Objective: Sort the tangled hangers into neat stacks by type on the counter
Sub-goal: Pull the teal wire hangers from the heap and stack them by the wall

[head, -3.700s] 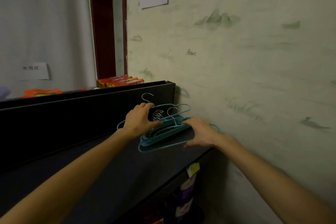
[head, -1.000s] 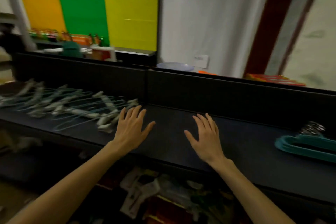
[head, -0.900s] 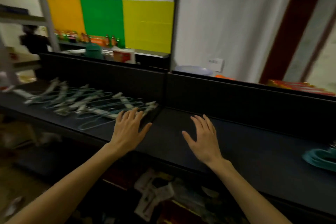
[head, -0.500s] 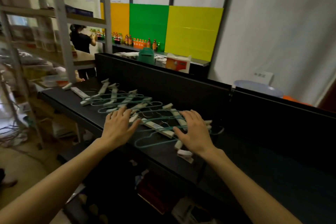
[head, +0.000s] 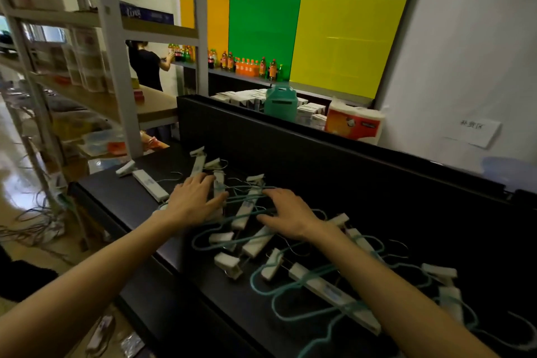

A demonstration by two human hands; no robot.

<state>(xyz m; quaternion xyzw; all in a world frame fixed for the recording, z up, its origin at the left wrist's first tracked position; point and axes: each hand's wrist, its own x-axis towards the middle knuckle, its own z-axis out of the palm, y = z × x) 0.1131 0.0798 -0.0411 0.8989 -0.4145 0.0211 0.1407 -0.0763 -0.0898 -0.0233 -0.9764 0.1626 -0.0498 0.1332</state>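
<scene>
Presently, the left hand (head: pixel 194 201) and right hand (head: pixel 286 216) are laid flat, fingers spread, gripping nothing, on tangled hangers (head: pixel 316 279) across the black surface (head: pixel 130 200).

The person is turning left along the desk (head: pixel 136 206), away from the stacked teal hangers; both hands, left hand (head: pixel 194 201) and right hand (head: pixel 286 213), are now reaching onto the tangled clip hangers (head: pixel 247 212), fingers spread.

Tangled hangers (head: pixel 261 229) sprawl across the counter (head: pixel 139 200), both hands upon them: left hand (head: pixel 193 200) beside right hand (head: pixel 286 216).
</scene>
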